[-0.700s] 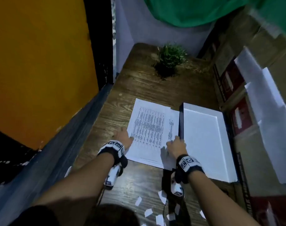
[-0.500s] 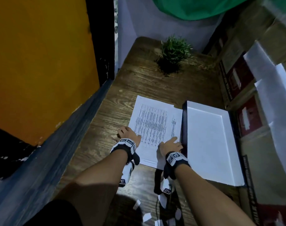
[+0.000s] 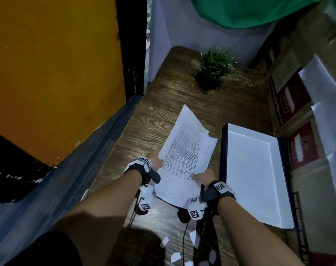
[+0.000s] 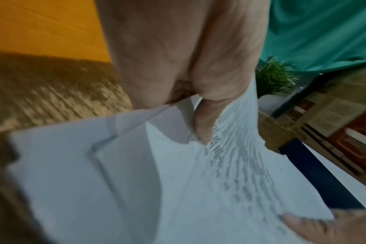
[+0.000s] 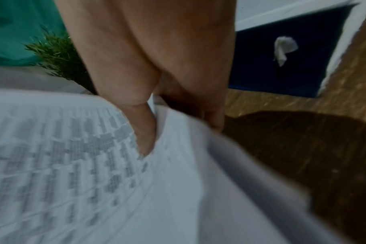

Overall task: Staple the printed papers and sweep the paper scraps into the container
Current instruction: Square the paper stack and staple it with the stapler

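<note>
Your left hand (image 3: 153, 160) and right hand (image 3: 203, 176) each pinch a near side edge of the printed papers (image 3: 184, 154), lifted off the table (image 3: 163, 104); their long axis runs away from you, both hands equally near.

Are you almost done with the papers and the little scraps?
Not yet. Nothing looks finished. In hand: the left hand and right hand grip the printed papers, lifted off the wooden table; no stapler is visible. Left: stapling, then sweeping the paper scraps, still lying on the table near the person, into the white container.
</note>
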Motion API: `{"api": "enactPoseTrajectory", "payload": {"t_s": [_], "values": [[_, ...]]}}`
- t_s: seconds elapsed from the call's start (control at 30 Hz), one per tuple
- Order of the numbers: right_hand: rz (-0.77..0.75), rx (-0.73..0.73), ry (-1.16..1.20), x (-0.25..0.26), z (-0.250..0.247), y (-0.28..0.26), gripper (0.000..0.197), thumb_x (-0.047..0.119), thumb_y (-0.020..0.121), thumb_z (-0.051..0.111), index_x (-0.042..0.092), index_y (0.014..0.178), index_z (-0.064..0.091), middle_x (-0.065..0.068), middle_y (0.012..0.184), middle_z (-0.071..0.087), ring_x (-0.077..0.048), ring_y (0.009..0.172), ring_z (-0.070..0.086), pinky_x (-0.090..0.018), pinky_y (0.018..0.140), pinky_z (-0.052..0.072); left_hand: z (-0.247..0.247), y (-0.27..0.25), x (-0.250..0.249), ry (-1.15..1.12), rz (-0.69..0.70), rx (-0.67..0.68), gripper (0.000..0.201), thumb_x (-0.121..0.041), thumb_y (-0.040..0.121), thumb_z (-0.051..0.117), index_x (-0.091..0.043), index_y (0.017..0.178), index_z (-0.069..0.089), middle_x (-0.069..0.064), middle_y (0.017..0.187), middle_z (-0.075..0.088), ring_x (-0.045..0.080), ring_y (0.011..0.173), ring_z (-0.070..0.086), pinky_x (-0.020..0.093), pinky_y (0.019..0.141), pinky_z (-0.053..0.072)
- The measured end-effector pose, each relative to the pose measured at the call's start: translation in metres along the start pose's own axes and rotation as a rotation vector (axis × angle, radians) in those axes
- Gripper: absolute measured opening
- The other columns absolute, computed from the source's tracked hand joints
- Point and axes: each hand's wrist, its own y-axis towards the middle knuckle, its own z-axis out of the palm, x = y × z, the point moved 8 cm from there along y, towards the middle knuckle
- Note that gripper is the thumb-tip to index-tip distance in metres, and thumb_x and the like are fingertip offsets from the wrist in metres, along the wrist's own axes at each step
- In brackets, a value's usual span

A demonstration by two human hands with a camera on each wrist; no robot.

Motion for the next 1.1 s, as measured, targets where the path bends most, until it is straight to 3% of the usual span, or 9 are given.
{"api": "enactPoseTrajectory", "payload": {"t_s": [0.07, 0.17, 0.3, 0.47, 0.6, 0.77, 0.9, 1.03, 1.1], "values": [[-0.001, 0.092, 0.089, -0.001, 0.005, -0.012, 0.05, 0.036, 0.067, 0.084, 0.005, 0.091, 0.053, -0.015, 0.076, 0.061, -0.024, 0.07, 0.059, -0.03, 0.062, 0.049, -0.015, -0.017, 0.002, -0.119, 0.105, -0.003, 0.042, -0.004, 0.088, 0.054, -0.018, 0.128, 0.053, 0.007, 0.113, 0.065, 0.024, 0.091, 0.061, 0.031, 0.075, 0.052], [-0.186, 0.256, 0.532, 0.022, 0.014, -0.047, 0.095, 0.036, 0.035, 0.097, -0.001, 0.114, 0.06, -0.019, 0.108, 0.07, -0.031, 0.094, 0.069, -0.048, 0.087, 0.055, -0.041, -0.047, 0.021, -0.329, 0.172, -0.029, 0.044, -0.006, 0.087, 0.058, -0.018, 0.129, 0.053, 0.009, 0.125, 0.064, 0.029, 0.112, 0.061, 0.046, 0.1, 0.046], [-0.528, 0.296, 0.896, 0.086, -0.008, -0.128, 0.066, 0.014, 0.062, 0.081, 0.017, 0.123, 0.056, -0.004, 0.118, 0.069, -0.021, 0.108, 0.066, -0.038, 0.093, 0.053, -0.076, -0.108, 0.039, -0.558, 0.227, -0.07, 0.043, 0.001, 0.087, 0.055, -0.014, 0.127, 0.055, 0.011, 0.125, 0.064, 0.029, 0.115, 0.061, 0.052, 0.102, 0.044], [-0.779, -0.015, 0.707, 0.121, -0.003, -0.219, 0.041, -0.009, 0.082, 0.063, 0.018, 0.112, 0.058, 0.011, 0.105, 0.067, 0.007, 0.091, 0.066, -0.011, 0.076, 0.051, -0.121, -0.182, 0.055, -0.537, 0.254, -0.235, 0.044, 0.002, 0.08, 0.064, -0.018, 0.119, 0.056, 0.007, 0.117, 0.066, 0.028, 0.112, 0.062, 0.048, 0.097, 0.049], [-0.863, -0.163, 0.632, 0.118, 0.025, -0.274, 0.039, -0.005, 0.082, 0.064, 0.03, 0.098, 0.058, 0.013, 0.102, 0.066, 0.008, 0.091, 0.064, -0.01, 0.08, 0.049, -0.156, -0.238, 0.058, -0.71, 0.269, -0.415, 0.046, -0.012, 0.083, 0.067, -0.007, 0.126, 0.05, 0.008, 0.121, 0.063, 0.026, 0.112, 0.061, 0.034, 0.088, 0.048], [-0.821, -0.237, 0.606, 0.085, 0.043, -0.298, 0.039, -0.006, 0.083, 0.061, 0.031, 0.095, 0.057, 0.009, 0.099, 0.066, 0.002, 0.092, 0.064, -0.019, 0.082, 0.05, -0.149, -0.28, 0.082, -0.632, 0.187, -0.521, 0.045, -0.014, 0.084, 0.066, 0.028, 0.085, 0.051, 0.046, 0.11, 0.056, 0.054, 0.1, 0.057, 0.048, 0.078, 0.05], [-0.724, -0.152, 0.607, 0.062, 0.049, -0.29, 0.036, -0.009, 0.081, 0.062, 0.018, 0.103, 0.055, 0.0, 0.096, 0.066, -0.007, 0.087, 0.065, -0.023, 0.076, 0.053, -0.139, -0.27, 0.096, -0.637, 0.238, -0.4, 0.037, 0.003, 0.073, 0.074, 0.003, 0.108, 0.061, 0.019, 0.097, 0.07, 0.026, 0.086, 0.068, 0.044, 0.088, 0.055], [-0.686, -0.192, 0.558, 0.063, 0.054, -0.291, 0.03, -0.013, 0.081, 0.054, 0.012, 0.098, 0.054, 0.003, 0.084, 0.062, 0.009, 0.068, 0.059, -0.021, 0.068, 0.047, -0.131, -0.258, 0.09, -0.58, 0.291, -0.344, 0.025, 0.013, 0.071, 0.065, -0.008, 0.085, 0.063, 0.005, 0.076, 0.065, 0.016, 0.074, 0.064, 0.013, 0.059, 0.053], [-0.685, -0.215, 0.574, 0.064, 0.051, -0.292, 0.028, -0.013, 0.081, 0.052, 0.013, 0.092, 0.056, 0.002, 0.083, 0.063, 0.008, 0.067, 0.06, -0.017, 0.066, 0.05, -0.135, -0.258, 0.086, -0.57, 0.318, -0.362, 0.03, 0.014, 0.071, 0.062, -0.016, 0.077, 0.06, 0.001, 0.071, 0.063, 0.005, 0.064, 0.063, 0.014, 0.057, 0.052]]}}
